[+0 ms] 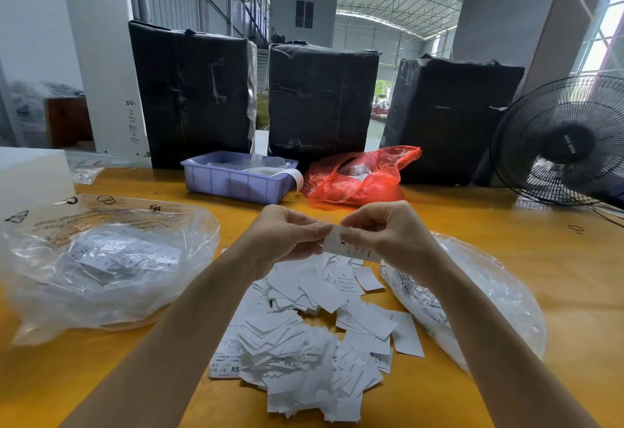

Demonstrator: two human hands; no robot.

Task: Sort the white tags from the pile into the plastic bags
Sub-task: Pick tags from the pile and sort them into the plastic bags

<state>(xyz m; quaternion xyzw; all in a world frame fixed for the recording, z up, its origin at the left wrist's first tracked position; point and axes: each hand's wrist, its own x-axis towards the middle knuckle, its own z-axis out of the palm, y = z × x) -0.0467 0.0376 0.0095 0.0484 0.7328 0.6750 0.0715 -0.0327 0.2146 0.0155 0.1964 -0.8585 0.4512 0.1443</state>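
Note:
A pile of white tags (304, 343) lies on the yellow table (557, 275) in front of me, some printed XS or L. Above the pile, my left hand (287, 238) and my right hand (385, 235) pinch the same white tag (337, 244) between thumbs and fingers; it bears a printed X. A clear plastic bag (101, 258) with tags inside lies to the left of the pile. A second clear plastic bag (472, 292) with tags lies to the right, partly hidden behind my right forearm.
A purple tray (236, 181) and a red plastic bag (358, 174) sit at the back of the table. Behind them stand three black wrapped boxes (320, 100). A black fan (567, 144) is at the far right, a white box (30, 174) at the far left.

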